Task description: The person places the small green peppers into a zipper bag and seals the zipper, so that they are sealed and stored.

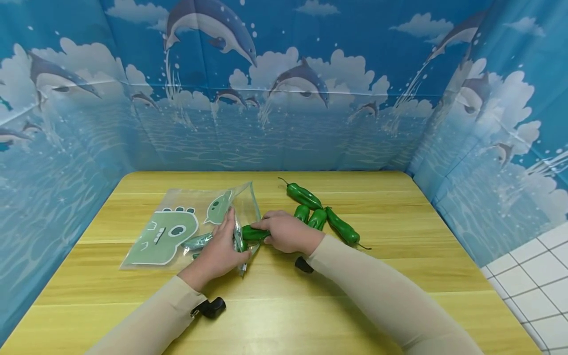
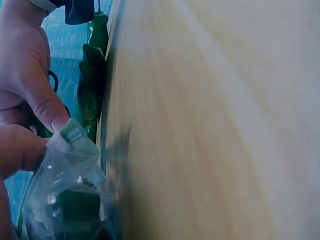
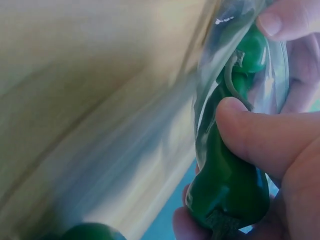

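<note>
A clear plastic zip bag (image 1: 170, 239) with a green cartoon monster print lies at left of centre, its mouth facing right. My left hand (image 1: 217, 251) grips the bag at its mouth, the thumb on the near edge. Between the thumb and fingers of my right hand (image 1: 288, 231) is a green pepper (image 3: 227, 175), partly inside the bag's mouth. Another green pepper (image 3: 252, 50) with a curved stem shows within the bag, close to the left thumb. Through the plastic, part of the bag's contents is hidden by my left hand.
Just beyond my right hand lie several more green peppers, including one at the back (image 1: 303, 195) and one on the right (image 1: 342, 227). They rest on a yellow wooden table (image 1: 399, 296). A dolphin-print curtain (image 1: 284, 133) surrounds its back and sides.
</note>
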### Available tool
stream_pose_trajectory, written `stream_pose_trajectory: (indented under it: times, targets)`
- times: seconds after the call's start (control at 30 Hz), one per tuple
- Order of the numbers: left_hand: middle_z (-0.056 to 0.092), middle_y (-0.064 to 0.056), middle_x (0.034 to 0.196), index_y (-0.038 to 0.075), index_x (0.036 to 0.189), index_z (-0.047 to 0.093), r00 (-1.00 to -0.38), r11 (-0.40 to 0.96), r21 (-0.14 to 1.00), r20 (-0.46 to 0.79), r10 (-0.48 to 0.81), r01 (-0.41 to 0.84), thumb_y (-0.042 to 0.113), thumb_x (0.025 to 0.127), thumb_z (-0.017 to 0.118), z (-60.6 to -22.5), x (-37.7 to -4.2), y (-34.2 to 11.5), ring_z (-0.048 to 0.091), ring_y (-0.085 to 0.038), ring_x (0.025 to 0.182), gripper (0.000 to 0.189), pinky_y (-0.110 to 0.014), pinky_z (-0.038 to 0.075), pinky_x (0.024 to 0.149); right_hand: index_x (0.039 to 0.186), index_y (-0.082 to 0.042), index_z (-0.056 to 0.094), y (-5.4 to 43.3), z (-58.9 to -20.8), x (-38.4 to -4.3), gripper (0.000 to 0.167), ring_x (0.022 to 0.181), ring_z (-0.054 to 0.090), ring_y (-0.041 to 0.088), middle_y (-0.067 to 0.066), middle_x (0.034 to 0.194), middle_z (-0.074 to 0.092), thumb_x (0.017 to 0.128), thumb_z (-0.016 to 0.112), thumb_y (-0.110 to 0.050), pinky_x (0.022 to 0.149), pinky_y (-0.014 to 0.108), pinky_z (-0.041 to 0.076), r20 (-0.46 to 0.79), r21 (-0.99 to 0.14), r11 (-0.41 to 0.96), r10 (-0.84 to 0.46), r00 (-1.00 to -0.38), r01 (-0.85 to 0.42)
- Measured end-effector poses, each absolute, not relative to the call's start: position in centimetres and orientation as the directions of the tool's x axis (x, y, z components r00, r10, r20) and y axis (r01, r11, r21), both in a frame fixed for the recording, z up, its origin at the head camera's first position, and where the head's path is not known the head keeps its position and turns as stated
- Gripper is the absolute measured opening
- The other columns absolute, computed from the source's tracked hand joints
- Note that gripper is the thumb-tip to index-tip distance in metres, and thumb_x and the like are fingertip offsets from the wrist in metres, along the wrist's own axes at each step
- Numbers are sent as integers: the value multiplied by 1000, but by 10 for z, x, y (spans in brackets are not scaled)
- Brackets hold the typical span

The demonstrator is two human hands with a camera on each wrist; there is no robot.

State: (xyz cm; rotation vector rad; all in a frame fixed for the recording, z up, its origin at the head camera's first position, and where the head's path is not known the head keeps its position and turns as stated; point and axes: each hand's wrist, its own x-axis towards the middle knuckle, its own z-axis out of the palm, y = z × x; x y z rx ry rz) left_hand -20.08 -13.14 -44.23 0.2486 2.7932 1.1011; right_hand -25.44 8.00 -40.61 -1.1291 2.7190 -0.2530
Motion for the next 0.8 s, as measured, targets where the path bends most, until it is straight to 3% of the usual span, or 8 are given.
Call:
stream_pose_trajectory:
  times: [0.27, 0.37, 0.53, 0.67, 0.8]
  targets:
    - [-9, -13, 177, 17, 169, -16, -976, 702, 704, -55, 212, 113, 31, 89, 81, -443, -202, -132, -1, -54, 159, 126, -72, 22, 124, 157, -14, 52, 72, -410, -257, 58, 144, 55, 26, 7, 155, 58, 102, 70, -23, 124, 45, 39, -88, -225, 704, -703, -706, -674]
    - [-9, -13, 177, 16, 169, -15, -975, 697, 708, -54, 216, 115, 31, 89, 81, -443, -202, -133, -2, -53, 160, 126, -70, 20, 125, 157, -11, 50, 72, -410, -259, 56, 146, 53, 27, 8, 158, 56, 104, 66, -15, 125, 45, 39, -103, -257, 698, -707, -699, -668]
    - [-7, -15, 177, 14, 169, -14, -975, 697, 707, -46, 220, 124, 30, 88, 82, -443, -202, -132, -2, -51, 161, 126, -68, 17, 127, 157, -11, 48, 76, -408, -260, 58, 136, 59, 27, 14, 155, 52, 101, 56, 2, 115, 42, 50, -151, -334, 712, -687, -711, -617]
    - [-6, -15, 177, 14, 169, -13, -975, 697, 707, -48, 216, 120, 29, 88, 82, -443, -202, -131, -1, -50, 161, 127, -67, 15, 127, 148, -9, 54, 77, -405, -260, 46, 123, 64, 22, 12, 142, 59, 104, 62, -4, 104, 37, 56, -126, -354, 699, -694, -709, -621]
    - [-6, -13, 177, 15, 169, -13, -975, 693, 713, -56, 216, 113, 28, 88, 83, -442, -202, -130, 1, -51, 160, 126, -68, 16, 127, 147, -8, 57, 72, -405, -259, 43, 127, 64, 20, 8, 140, 64, 105, 65, -11, 106, 37, 55, -91, -356, 659, -730, -677, -662]
